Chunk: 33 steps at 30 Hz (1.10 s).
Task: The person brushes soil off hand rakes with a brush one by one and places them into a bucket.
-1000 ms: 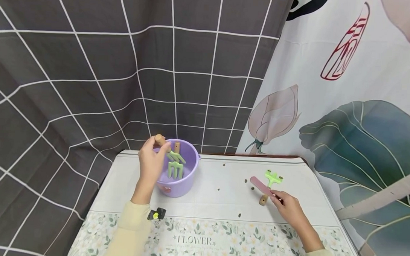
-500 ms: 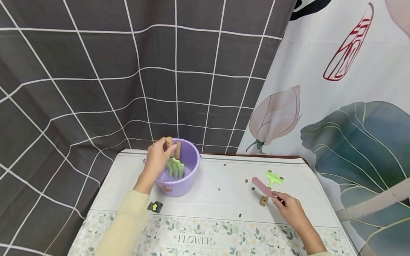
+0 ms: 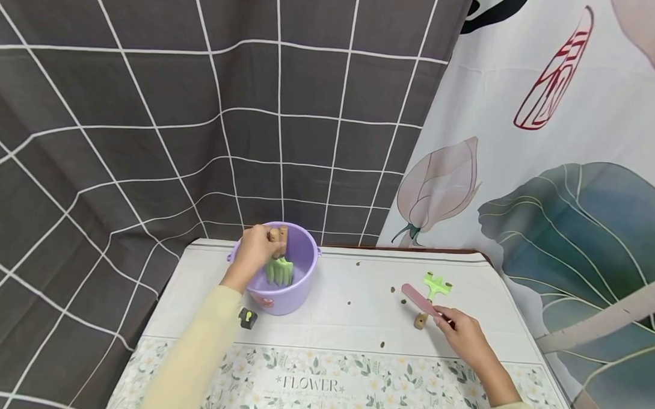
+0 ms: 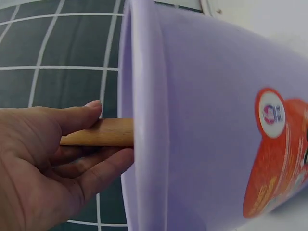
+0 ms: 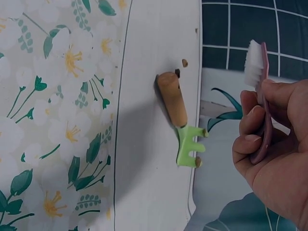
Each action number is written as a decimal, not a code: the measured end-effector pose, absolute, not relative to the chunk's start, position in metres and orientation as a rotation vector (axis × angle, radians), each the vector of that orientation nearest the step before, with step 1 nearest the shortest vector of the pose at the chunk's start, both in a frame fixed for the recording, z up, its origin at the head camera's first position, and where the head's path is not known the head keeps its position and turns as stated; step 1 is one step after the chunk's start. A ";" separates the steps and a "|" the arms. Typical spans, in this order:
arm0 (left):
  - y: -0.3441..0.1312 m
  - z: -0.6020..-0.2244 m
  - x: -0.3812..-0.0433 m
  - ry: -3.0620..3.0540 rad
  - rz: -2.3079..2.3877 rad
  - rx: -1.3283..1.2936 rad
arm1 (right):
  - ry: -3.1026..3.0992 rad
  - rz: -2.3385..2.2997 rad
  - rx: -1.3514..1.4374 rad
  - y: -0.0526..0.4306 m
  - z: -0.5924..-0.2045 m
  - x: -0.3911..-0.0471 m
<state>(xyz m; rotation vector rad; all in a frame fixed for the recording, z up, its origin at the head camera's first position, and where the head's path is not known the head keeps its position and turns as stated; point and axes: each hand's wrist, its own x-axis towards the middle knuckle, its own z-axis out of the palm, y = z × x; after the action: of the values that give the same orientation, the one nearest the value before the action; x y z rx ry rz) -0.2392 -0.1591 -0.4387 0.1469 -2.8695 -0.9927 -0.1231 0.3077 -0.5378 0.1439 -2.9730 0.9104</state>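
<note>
The left hand [image 3: 257, 248] pinches a wooden handle [image 4: 115, 132], thumb on one side and fingers on the other, left of the middle of the head view. The right hand [image 3: 460, 331], at the lower right, holds a pink brush [image 3: 417, 297]; its white bristles [image 5: 253, 66] show in the right wrist view. The wooden handle goes into a purple bucket [image 3: 288, 300]. Another handle [image 3: 284, 233] stands close to it there, and green prongs [image 3: 279, 272] show below; I can't tell which handle they go with. The wood looks light, hard and not very slippery, so it's a good place to hold. The bucket looks like light plastic and could slide if bumped. The brush is likely stiff, with softer bristles, so its handle is best to hold. Farther out, a green rake [image 5: 179, 118] lies on the table [image 3: 329, 325] near little brown bits [image 3: 382, 344]. Its wooden end should be easy to grab.
</note>
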 end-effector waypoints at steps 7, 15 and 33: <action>-0.158 -0.443 -0.249 -2.986 -1.012 0.181 | -2.971 0.903 0.147 0.310 -0.539 -0.123; -0.158 -0.446 -0.257 -3.051 -1.031 0.157 | -2.968 0.904 0.147 0.312 -0.537 -0.122; -0.156 -0.455 -0.269 -3.173 -0.901 0.241 | -2.898 0.873 0.164 0.322 -0.533 -0.124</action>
<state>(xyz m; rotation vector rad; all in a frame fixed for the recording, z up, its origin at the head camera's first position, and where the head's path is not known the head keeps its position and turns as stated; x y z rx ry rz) -0.2690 -0.1555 -0.4550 0.2406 -3.1733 -0.9012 -0.1240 0.3221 -0.5329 0.1644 -2.8977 0.8732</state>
